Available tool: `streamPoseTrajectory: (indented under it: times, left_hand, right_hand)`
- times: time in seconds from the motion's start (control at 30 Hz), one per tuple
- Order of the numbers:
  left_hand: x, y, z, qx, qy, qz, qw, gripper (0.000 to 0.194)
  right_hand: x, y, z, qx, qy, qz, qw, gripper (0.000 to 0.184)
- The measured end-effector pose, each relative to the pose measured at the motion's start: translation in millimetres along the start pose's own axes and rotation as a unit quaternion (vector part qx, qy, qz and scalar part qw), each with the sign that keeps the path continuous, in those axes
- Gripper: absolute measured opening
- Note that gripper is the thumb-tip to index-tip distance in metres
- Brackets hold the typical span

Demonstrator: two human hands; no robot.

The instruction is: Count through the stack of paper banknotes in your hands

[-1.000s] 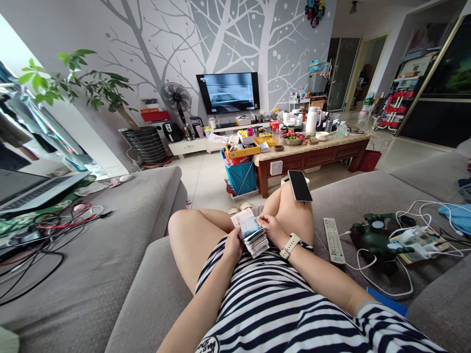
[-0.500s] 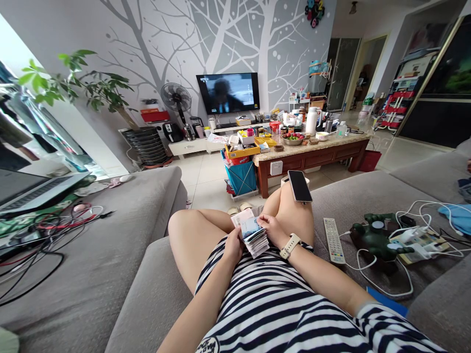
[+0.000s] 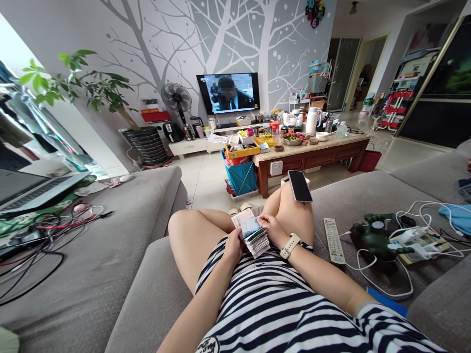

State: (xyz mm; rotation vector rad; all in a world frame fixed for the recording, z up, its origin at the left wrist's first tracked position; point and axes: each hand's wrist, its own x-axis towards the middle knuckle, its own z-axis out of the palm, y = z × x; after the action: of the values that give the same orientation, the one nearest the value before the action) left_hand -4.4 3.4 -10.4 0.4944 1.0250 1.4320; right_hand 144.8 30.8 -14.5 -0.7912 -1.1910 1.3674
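I sit cross-legged on a grey sofa (image 3: 110,264). A thick stack of banknotes (image 3: 254,236) rests in my lap, gripped by both hands. My left hand (image 3: 234,243) clasps the stack from its left side. Fingers of my right hand (image 3: 270,228), which wears a white watch (image 3: 289,245), lie on the top notes at the right edge. A few pink notes (image 3: 241,216) stick up behind the stack. A black phone (image 3: 299,186) lies balanced on my right knee.
On the sofa to my right are a white remote (image 3: 333,239), a green toy (image 3: 375,239) and white cables (image 3: 415,230). A laptop (image 3: 33,189) and tangled wires lie at left. Ahead stand a cluttered coffee table (image 3: 312,147), a blue basket (image 3: 241,176), a television (image 3: 228,92) and a fan (image 3: 175,98).
My hands and the notes have hardly moved. Only the picture on the television has changed.
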Motion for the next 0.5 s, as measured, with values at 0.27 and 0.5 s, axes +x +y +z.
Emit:
streamPoseTrajectory:
  times: [0.27,0.5]
  left_hand:
    - [-2.7,2.0,2.9,-0.011,-0.002,0.000,1.000,0.012]
    - [-2.7,1.7,5.2,-0.031,-0.011,-0.006,0.999,0.021]
  right_hand:
    - [-1.7,-2.2,0.0,0.013,-0.012,0.005,1.000,0.030]
    - [-2.4,-4.1,0.9,0.008,-0.030,0.016,0.999,0.038]
